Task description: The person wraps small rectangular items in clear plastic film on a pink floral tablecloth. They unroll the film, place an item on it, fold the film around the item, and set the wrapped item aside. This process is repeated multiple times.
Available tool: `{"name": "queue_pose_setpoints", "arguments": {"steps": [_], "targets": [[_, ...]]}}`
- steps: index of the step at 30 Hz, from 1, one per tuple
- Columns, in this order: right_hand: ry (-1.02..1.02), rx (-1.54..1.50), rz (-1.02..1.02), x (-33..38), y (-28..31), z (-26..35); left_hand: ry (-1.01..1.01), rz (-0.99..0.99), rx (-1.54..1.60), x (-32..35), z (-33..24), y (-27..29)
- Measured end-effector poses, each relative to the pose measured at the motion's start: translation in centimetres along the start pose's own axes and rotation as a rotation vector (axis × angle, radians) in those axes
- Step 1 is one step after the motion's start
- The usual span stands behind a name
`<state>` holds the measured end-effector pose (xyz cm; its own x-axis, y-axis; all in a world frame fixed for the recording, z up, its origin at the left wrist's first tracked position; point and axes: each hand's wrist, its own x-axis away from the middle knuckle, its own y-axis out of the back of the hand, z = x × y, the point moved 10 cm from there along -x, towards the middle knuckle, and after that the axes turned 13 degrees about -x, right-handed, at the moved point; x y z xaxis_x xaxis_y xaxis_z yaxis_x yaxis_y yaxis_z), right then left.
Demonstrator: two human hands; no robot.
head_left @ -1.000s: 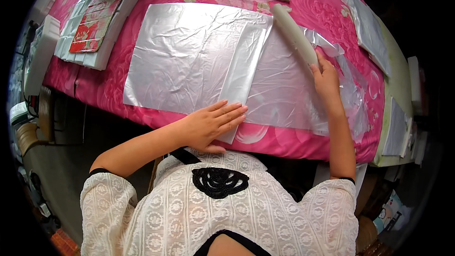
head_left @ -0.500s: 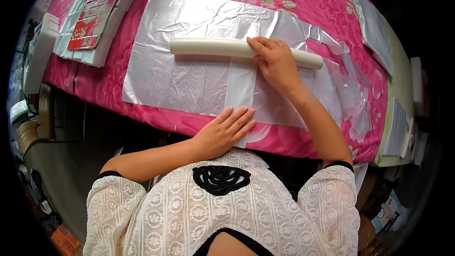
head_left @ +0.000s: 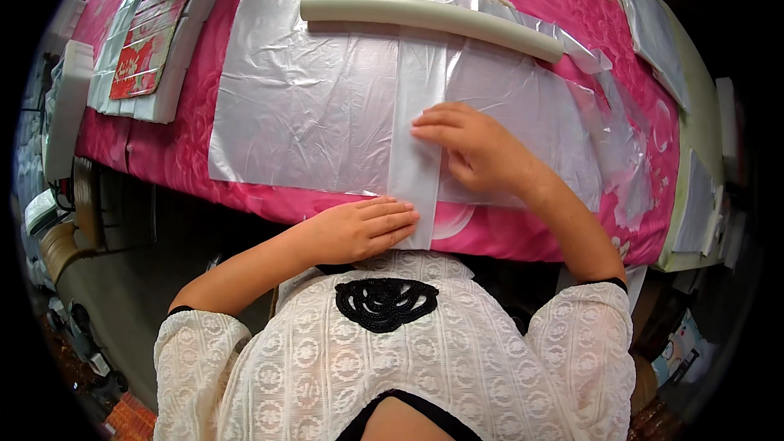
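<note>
A sheet of thin translucent plastic film (head_left: 302, 106) lies spread over the table. Across its middle runs a narrow strip of folded plastic (head_left: 416, 171), from the far side down to the near table edge. My left hand (head_left: 363, 229) rests flat with fingers extended on the strip's near end. My right hand (head_left: 482, 147) is over the strip farther up, fingers stretched out and thumb apart, holding nothing; whether it touches the plastic I cannot tell. A long cream-coloured roll (head_left: 425, 18) lies crosswise on the film's far part, apart from both hands.
The table has a pink floral cloth (head_left: 204, 82). White stacked packs (head_left: 163, 106) with a red printed sheet (head_left: 147, 49) stand at the far left. Crumpled clear film (head_left: 612, 131) lies to the right. Flat plastic sheets (head_left: 645, 24) are at the far right, and a chair (head_left: 69, 245) is lower left.
My right hand has let go of the roll and come nearer to me over the strip. The roll now lies farther away. My left hand has shifted slightly left.
</note>
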<state>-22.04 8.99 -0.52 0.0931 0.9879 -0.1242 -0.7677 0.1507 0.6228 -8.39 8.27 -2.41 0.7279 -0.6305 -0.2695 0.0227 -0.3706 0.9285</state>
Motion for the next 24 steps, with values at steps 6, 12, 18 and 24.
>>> {"name": "queue_pose_setpoints", "arguments": {"steps": [6, 12, 18, 24], "targets": [[0.034, 0.117, -0.135, 2.5, -2.8, 2.5, 0.123, -0.226, 0.24, 0.1, 2.2, 2.6], [0.046, 0.243, -0.343, 3.0, -2.1, 2.1, 0.307, -0.081, -0.166, -1.0, 4.9, 2.2], [0.053, 0.198, -0.385, 3.1, -0.8, 1.8, 0.405, -0.131, -0.107, -1.4, 6.7, 2.8], [-0.504, -0.334, -0.488, 2.8, 0.7, -3.8, 0.898, -0.231, 0.518, -0.3, 11.5, 2.6]]}}
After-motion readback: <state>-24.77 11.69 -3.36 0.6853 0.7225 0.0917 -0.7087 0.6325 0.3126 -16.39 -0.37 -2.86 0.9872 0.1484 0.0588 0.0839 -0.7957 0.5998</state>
